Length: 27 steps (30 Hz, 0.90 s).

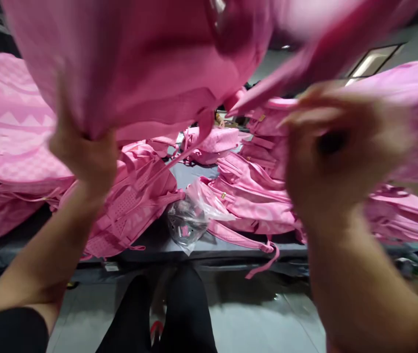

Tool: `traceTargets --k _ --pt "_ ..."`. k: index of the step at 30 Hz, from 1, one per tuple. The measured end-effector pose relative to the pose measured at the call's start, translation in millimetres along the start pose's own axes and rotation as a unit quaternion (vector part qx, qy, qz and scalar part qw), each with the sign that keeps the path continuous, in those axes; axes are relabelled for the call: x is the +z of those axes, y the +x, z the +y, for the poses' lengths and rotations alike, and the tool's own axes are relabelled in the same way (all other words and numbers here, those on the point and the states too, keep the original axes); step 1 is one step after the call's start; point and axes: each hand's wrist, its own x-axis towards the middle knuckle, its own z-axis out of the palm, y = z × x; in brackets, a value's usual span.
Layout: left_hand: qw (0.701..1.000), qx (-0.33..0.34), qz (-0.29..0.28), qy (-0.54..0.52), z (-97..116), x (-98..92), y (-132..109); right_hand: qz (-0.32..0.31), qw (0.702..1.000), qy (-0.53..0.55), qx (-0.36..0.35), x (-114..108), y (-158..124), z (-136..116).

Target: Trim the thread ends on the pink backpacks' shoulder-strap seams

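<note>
A large pink backpack (157,68) is lifted close in front of me, its top cut off by the frame edge and partly smeared by motion. My left hand (86,152) grips its lower left corner, thumb at the front. My right hand (345,142) is raised on the right, blurred, its fingers curled closed. Near those fingers a pink flap or strap (286,83) stretches out from the bag. Whether they hold it I cannot make out. A thin pink strap (194,147) hangs from the bag's underside.
Pink backpacks lie on the grey-covered table (194,171), including a perforated-strap one (131,196) at left and another (249,196) at centre right. Between them sits a clear plastic bag (187,220) with small items. A patterned pink bag (6,117) stands at far left.
</note>
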Motion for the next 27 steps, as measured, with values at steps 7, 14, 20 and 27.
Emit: traceTargets --k 7,14,20,27 --pt "0.959 0.156 -0.229 -0.053 59.4 195.3 -57.8 -0.115 0.986 0.041 0.112 204.4 -80.0 6.5" --pt "0.937 0.168 -0.302 -0.061 78.0 300.4 -110.8 -0.139 0.982 0.055 0.118 282.2 -106.0 49.3" --pt "0.933 0.181 -0.308 -0.044 45.6 239.8 -73.2 -0.102 0.985 0.09 0.104 271.1 -99.9 58.4" --pt "0.924 -0.068 -0.319 0.198 -97.1 117.7 -13.8 -0.089 0.993 0.074 0.026 262.6 -116.8 6.5"
